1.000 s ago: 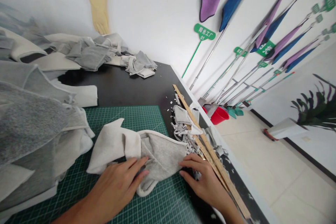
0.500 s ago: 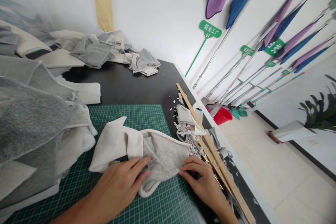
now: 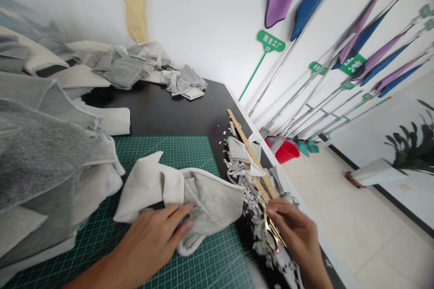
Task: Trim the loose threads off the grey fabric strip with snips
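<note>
My left hand [image 3: 154, 237] lies flat with spread fingers on a light grey fleece piece [image 3: 215, 201] with a white folded edge. Part of that piece is hidden under the hand. A green cutting mat [image 3: 220, 257] lies beneath it. My right hand [image 3: 294, 230] is off the fabric, over the mat's right side strip, its thumb and fingertips pinched together. Those fingertips are at the upper handles of gold-handled scissors [image 3: 272, 238]; whether they grip the scissors or a small scrap is not clear. Wooden rulers [image 3: 249, 142] run partly under this hand.
A large heap of grey and white fabric [image 3: 44, 153] covers the left side. Folded cloth pieces [image 3: 186, 82] lie at the back of the black table [image 3: 162, 110]. Shredded trimmings [image 3: 252, 207] line the right edge. Mops, a red bucket [image 3: 286, 151] and a potted plant [image 3: 413, 144] stand beyond.
My right hand has let go of the fleece piece's right edge and moved right to the rulers and scissors, uncovering more trimmings. The left hand has stayed on the fabric.
</note>
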Tool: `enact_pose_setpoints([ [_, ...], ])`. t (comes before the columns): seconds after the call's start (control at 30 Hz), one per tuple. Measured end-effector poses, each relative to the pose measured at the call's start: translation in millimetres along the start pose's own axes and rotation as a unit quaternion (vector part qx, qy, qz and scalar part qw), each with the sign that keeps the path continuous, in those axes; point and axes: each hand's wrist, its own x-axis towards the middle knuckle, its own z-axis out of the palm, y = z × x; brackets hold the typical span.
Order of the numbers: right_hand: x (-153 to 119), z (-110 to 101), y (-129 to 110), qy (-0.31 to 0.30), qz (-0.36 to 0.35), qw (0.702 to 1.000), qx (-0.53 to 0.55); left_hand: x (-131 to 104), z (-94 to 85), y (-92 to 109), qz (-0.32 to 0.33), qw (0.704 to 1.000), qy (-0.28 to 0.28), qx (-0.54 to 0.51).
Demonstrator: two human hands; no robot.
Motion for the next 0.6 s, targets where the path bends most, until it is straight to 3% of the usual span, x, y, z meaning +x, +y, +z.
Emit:
enact_pose_setpoints([
  [0.1,-5,-20,1,0.000,-0.011,0.997,-0.081,0,-0.4,1,-0.001,1.000,0.003,-0.001],
  [0.2,-8,-26,4,-0.033,-0.059,0.986,-0.156,0,0.3,1,0.002,1.000,0.008,0.001],
  [0.3,-10,-22,6,-0.058,-0.094,0.976,-0.189,0,1.0,2,0.003,1.000,0.023,0.005],
  [0.47,-14,-14,7,-0.005,-0.074,0.981,-0.182,1,-0.3,3,0.013,0.998,0.058,0.007],
  [0.6,-16,-1,6,-0.001,-0.102,0.979,-0.177,1,-2.4,3,0.023,0.994,0.105,0.007],
])
